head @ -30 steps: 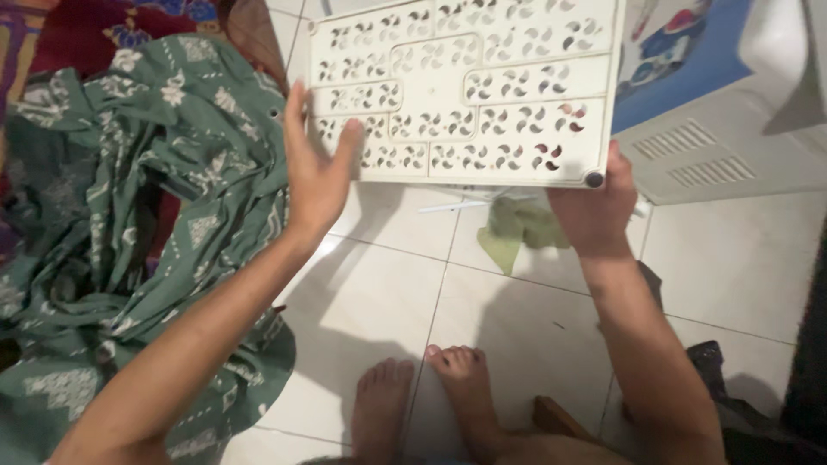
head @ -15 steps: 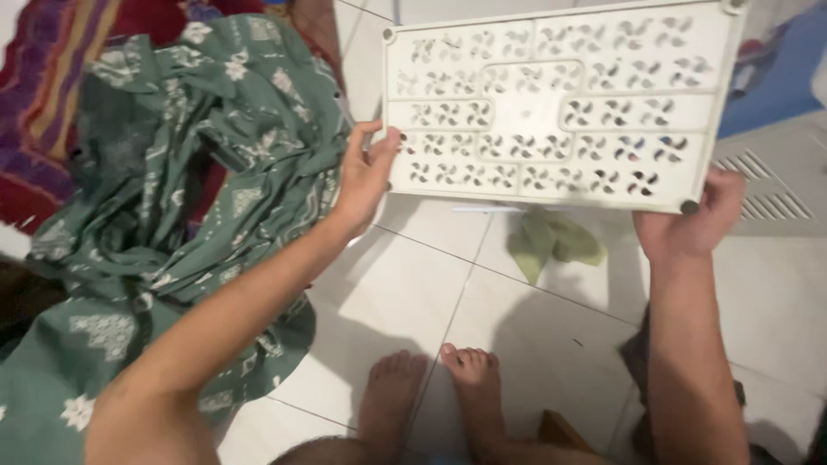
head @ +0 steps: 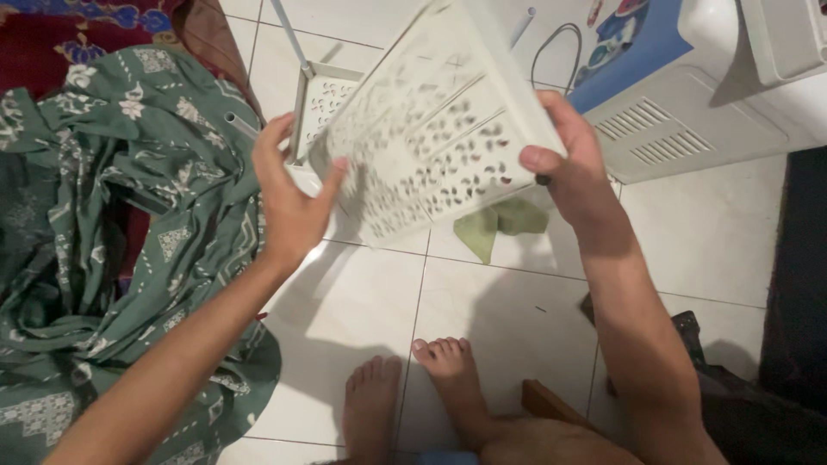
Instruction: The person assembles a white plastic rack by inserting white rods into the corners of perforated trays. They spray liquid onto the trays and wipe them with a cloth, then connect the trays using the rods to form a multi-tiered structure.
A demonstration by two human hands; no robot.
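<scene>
Since the earlier frame we are tipping the white perforated panel (head: 431,129) from flat and face-on to a steep slant, its right corner now swinging toward us. We are holding it in the air above the white tiled floor (head: 362,319), just over the crumpled green cloth (head: 500,224) lying on the tiles. Our right hand (head: 573,164) is gripping the panel's right edge, thumb on top and fingers wrapped behind. Our left hand (head: 289,194) is spread open, palm and fingertips pressing flat against the panel's lower left edge. We are judging the panel to be light, stiff plastic, thin and probably brittle around the cut-outs, so the solid rims are the safest places to hold. Both forearms are reaching forward, elbows low. Left of the panel, green patterned fabric (head: 112,215) is lying heaped.
</scene>
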